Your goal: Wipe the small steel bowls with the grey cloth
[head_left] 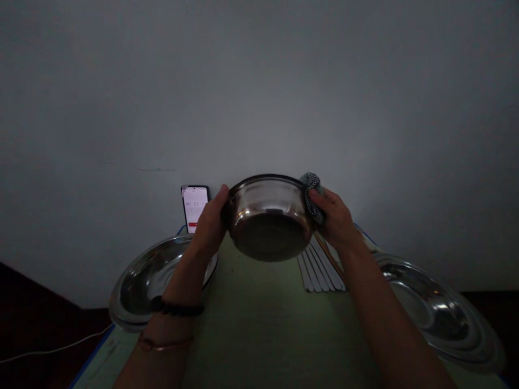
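A shiny metal bowl is held up above the table, tilted so that its underside and outer wall face me. My left hand grips its left side, thumb near the rim. On the right side, my right hand is closed around a dark patterned cloth, pressing it against the bowl's wall. The inside of the bowl is turned away and hidden.
A large metal basin stands at the left, and stacked metal basins at the right. A phone showing a timer leans on the wall behind. Several flat pale utensils lie on the green table.
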Demonstrator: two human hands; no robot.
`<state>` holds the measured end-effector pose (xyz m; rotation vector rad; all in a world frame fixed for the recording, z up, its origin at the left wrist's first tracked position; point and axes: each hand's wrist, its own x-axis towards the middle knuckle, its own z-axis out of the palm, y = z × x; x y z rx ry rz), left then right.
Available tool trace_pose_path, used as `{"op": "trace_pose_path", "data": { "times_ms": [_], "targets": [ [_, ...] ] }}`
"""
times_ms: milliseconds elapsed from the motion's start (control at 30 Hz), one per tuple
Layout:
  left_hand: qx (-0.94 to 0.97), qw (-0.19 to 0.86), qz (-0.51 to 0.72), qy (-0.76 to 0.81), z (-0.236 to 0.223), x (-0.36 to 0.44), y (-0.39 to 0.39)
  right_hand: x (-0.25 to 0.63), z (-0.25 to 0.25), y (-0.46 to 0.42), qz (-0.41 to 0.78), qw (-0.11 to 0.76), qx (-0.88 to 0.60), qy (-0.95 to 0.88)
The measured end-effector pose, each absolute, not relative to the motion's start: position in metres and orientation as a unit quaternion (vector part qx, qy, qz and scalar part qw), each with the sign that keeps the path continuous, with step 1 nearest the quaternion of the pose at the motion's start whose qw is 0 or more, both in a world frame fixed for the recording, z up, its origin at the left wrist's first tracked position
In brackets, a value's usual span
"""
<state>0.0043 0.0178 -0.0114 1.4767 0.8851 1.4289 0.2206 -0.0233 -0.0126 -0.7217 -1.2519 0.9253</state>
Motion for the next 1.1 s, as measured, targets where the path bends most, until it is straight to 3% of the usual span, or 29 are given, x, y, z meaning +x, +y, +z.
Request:
{"op": "trace_pose_path", "data": {
  "times_ms": [133,300,567,667,867,967,1033,1100],
  "targets": [
    [0.563,0.467,0.602,0.322,-0.009,0.001,0.016,0.218,-0.014,-0.022,0.417,0.687,-0.313,-0.507],
    [0.719,0.401,0.464,0.327,0.005,-0.005,0.002,0.225,-0.006,-0.032,0.441,0.532,-0.351,-0.632],
    [0.843,0.315,0.297,0.320,0.016,0.003,-0.010,0.216,0.005,-0.039,0.334,0.387,-0.376,-0.773],
    [0.811,0.314,0.353,0.346,0.010,0.003,-0.004,0.216,0.001,-0.037,0.348,0.427,-0.370,-0.748],
    [0.646,0.429,0.521,0.358,-0.010,-0.006,0.020,0.216,-0.011,-0.027,0.401,0.612,-0.324,-0.600],
    [0.604,0.417,0.577,0.358,-0.011,-0.010,0.023,0.215,-0.012,-0.025,0.403,0.687,-0.306,-0.522],
    [0.619,0.371,0.578,0.380,-0.006,-0.011,0.018,0.216,-0.012,-0.026,0.425,0.679,-0.304,-0.516],
    [0.661,0.342,0.543,0.388,0.000,-0.010,0.010,0.216,-0.011,-0.028,0.459,0.611,-0.311,-0.565]
  ]
}}
